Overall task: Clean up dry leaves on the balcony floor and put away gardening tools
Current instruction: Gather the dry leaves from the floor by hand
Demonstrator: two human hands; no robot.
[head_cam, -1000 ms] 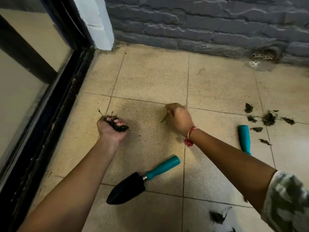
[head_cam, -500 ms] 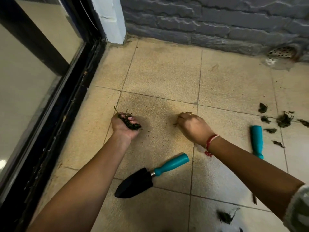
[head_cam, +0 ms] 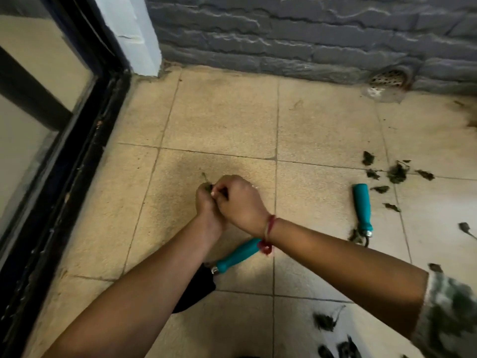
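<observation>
My left hand [head_cam: 206, 208] is closed around a clump of dry leaves [head_cam: 205, 182], of which only a stem and a few bits stick out at the top. My right hand [head_cam: 238, 200] presses against the left one from the right, fingers curled at the same clump. Beneath my forearms lies a black trowel with a teal handle [head_cam: 237, 255], its blade partly hidden by my left arm. A second teal-handled tool [head_cam: 362, 208] lies on the tiles to the right. Loose dry leaves [head_cam: 396, 173] are scattered beyond it.
More dry leaves [head_cam: 325, 322] lie at the bottom right. A black sliding-door frame [head_cam: 77, 161] runs along the left. A grey stone wall [head_cam: 296, 34] closes the far side, with a drain grate [head_cam: 389, 78] at its foot.
My right hand has moved left and joined my left hand at the clump of leaves. The view has shifted, so the trowel now sits under my arms.
</observation>
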